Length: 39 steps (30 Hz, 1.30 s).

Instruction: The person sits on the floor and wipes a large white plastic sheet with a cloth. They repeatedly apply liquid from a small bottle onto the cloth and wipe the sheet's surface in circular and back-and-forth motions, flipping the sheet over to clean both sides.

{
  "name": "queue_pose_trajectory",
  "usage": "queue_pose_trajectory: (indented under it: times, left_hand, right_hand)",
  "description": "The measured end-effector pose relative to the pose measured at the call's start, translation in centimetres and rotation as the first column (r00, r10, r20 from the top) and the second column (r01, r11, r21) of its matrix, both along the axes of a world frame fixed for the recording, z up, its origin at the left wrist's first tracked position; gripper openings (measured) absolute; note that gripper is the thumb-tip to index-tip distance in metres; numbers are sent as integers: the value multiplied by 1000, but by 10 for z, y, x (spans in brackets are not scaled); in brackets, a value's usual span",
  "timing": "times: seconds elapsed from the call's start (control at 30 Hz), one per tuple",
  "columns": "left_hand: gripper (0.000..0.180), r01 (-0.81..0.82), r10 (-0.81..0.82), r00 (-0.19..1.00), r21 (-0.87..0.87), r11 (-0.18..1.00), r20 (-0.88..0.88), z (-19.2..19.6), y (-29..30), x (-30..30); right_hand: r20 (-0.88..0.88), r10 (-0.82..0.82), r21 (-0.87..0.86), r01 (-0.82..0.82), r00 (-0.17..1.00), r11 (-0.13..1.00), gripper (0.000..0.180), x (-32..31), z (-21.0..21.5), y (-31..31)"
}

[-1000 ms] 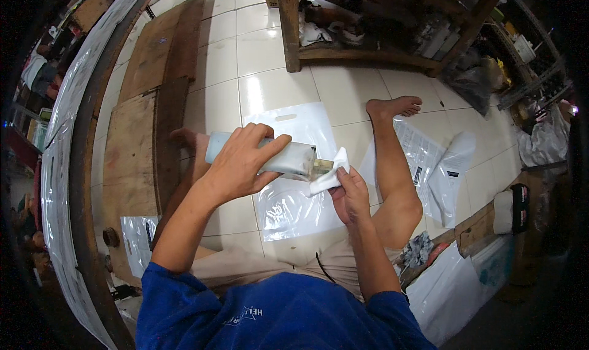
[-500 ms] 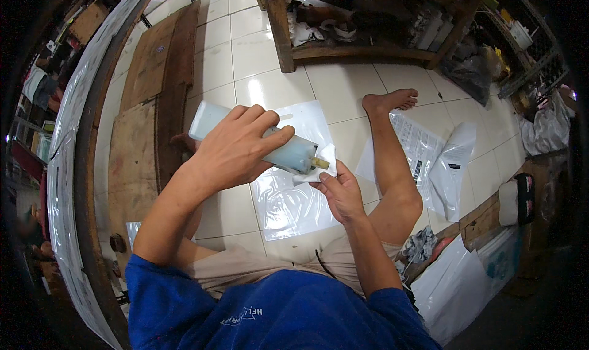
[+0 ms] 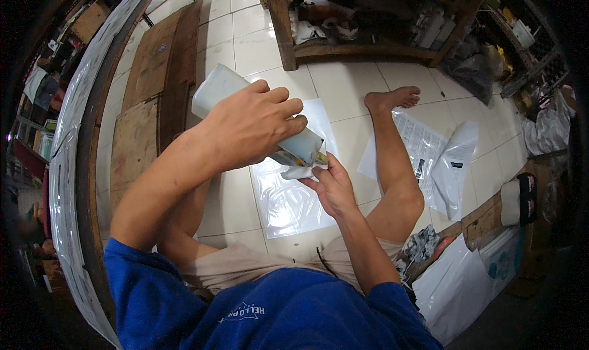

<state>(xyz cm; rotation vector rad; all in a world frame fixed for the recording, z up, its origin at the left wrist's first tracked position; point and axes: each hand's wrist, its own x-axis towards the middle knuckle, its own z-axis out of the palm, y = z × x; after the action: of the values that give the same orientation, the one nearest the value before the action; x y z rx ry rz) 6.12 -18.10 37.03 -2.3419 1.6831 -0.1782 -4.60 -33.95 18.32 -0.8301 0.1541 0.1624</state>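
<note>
Head view: the white plastic bag [image 3: 294, 212] lies flat on the tiled floor [image 3: 254, 46]; places go by it. Pale see-through bottle [image 3: 222, 89] is held in the air above the bag, tilted, neck end lower and over the bag, base sticking out past its left edge. Left hand [image 3: 261, 121] grips the bottle from above, fingers wrapped around its body. Right hand [image 3: 334, 187] is at the bottle's neck, over the bag's right side; fingers narrow, pinching a white cloth [image 3: 299, 173] against the neck end. Exact fingertip contact partly hidden.

Left of bag: brown wooden boards [image 3: 138, 126]. Right of bag: bare foot and lower leg [image 3: 396, 166], then printed plastic sheets [image 3: 451, 178] on the floor. Beyond the bag, far side: wooden rack [image 3: 286, 34] with clutter on its low shelf. Near right of bag: crumpled grey rag [image 3: 421, 244], white sheet [image 3: 445, 282].
</note>
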Motion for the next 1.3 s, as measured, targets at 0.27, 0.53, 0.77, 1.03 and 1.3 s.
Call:
queue_pose_trajectory:
  times: [0.27, 0.53, 0.77, 1.03, 1.3]
  left_hand:
    - [32, 15, -15, 1000, 39, 999, -10, 4, -7, 2]
    - [29, 13, -12, 1000, 53, 998, -18, 2, -11, 3]
    - [27, 35, -36, 999, 63, 997, 9, 3, -13, 4]
    - [25, 56, -56, 998, 32, 998, -3, 5, -17, 4]
    - [26, 69, -70, 998, 35, 997, 10, 5, -20, 5]
  right_hand:
    - [-15, -65, 8, 66, 998, 998, 43, 2, -2, 7]
    - [-43, -71, -9, 71, 997, 997, 44, -1, -4, 3]
    - [-63, -43, 107, 50, 997, 993, 47, 0, -4, 2]
    - [-77, -52, 231, 68, 996, 971, 47, 2, -15, 1]
    - [-113, -66, 245, 92, 991, 965, 45, 3, -18, 1]
